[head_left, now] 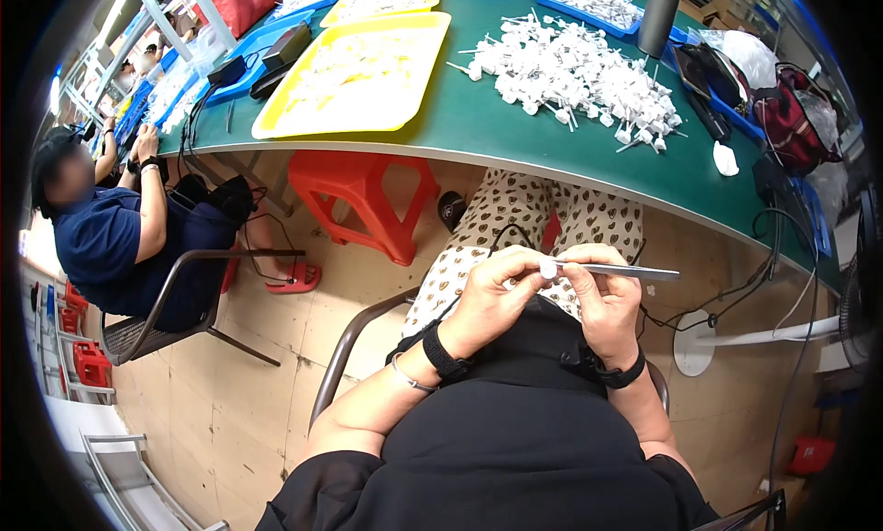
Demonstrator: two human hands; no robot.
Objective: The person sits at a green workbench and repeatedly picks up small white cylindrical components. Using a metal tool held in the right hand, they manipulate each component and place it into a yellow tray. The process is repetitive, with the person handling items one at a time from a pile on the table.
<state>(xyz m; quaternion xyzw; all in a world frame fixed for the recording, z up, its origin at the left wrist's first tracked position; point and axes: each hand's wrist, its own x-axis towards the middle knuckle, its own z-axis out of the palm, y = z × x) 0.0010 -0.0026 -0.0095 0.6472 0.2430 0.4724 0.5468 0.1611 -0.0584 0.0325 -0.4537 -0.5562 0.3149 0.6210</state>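
Above my lap, both hands meet in front of my body. My left hand [492,296] pinches a small white plastic piece [549,268] between thumb and fingertips. A slim grey metal tool [635,272], shaped much like tweezers, is gripped in my right hand [602,301]. Its broad end sticks out to the right, while its other end points at the white piece; whether they touch is hidden by my fingers. On the green table [441,136] beyond lies a large heap of similar white pieces [575,71] with thin grey stems.
A yellow tray [397,119] with pale parts stands left of the heap. Behind it are blue trays and a dark cylinder [660,16]. A red stool [363,186] is under the table. At left a co-worker [110,228] sits. Cables and a fan [860,283] are at right.
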